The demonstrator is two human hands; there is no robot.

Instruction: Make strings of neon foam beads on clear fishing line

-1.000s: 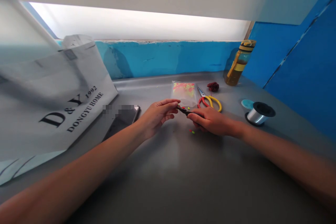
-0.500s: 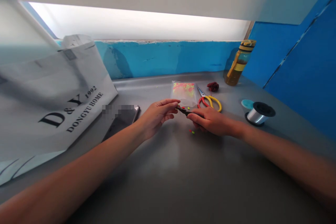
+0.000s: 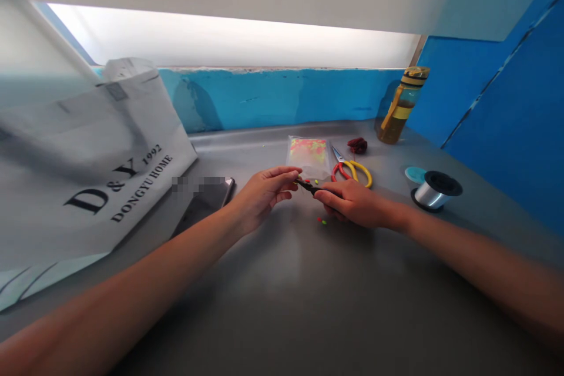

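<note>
- Holding a dark, plier-like tool [image 3: 307, 186]: right hand [image 3: 352, 202], fingers wrapped about its handles.
- Left hand [image 3: 264, 194]: thumb and forefinger pinched together at the tool's tip; anything between them too small to identify.
- Tool's position: between the two hands, above the grey table [image 3: 264, 288].
- Loose pieces, red and yellow-green: one red piece [image 3: 319, 220] and one green piece [image 3: 325, 222] nearer the person, others just beyond the tool.
- Clear packet [image 3: 308, 157]: similar pieces inside, beyond the hands.
- Scissors [image 3: 352, 171] and spool [image 3: 435, 192]: lying apart from both hands.
- Progress, as judged: fine work under way at the fingertips; loose pieces seemingly not yet used; no completed item discernible.
</note>
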